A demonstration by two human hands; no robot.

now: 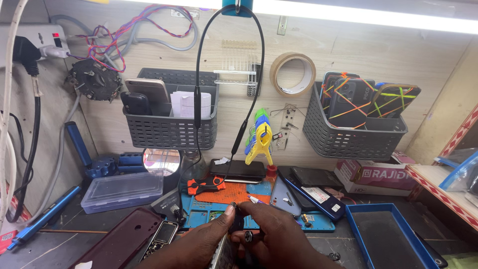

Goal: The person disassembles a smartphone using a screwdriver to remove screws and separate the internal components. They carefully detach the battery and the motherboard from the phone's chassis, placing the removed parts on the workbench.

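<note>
On wall, two grey baskets (169, 130)

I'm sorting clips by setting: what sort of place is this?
Most likely a phone repair bench: wall baskets holding phones, a blue repair mat strewn with handsets, and a keypad phone near the hands.

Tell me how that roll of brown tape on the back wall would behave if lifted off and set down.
The roll of brown tape looks mostly used, a thin ring around a wide hollow core, so probably light. Being round, it would likely roll if stood on edge, but stay put laid flat. Its outer face seems smooth, so perhaps slightly slick; pinching through the hole should hold.
</note>
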